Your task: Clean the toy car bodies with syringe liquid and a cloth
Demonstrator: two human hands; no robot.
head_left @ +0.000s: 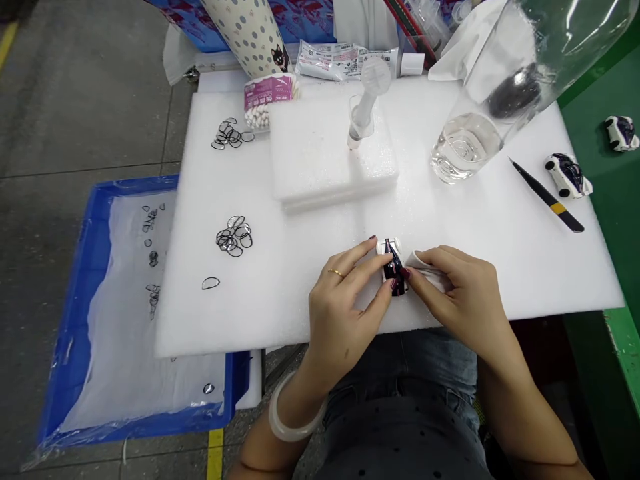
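Note:
My left hand [345,303] pinches a small white and dark toy car [393,267] that rests on the white foam sheet [280,267] near its front edge. My right hand [460,293] is closed on a small white cloth [425,263] and presses it against the car's right side. Both thumbs meet at the car's near end.
Piles of small clear black-rimmed windscreen pieces [234,236] lie at the left, more in the blue tray [75,320]. A raised foam block [333,157] carries a syringe [365,107]. A tilted bottle of clear liquid [480,127], black tweezers [547,197] and two more toy cars [567,175] are at the right.

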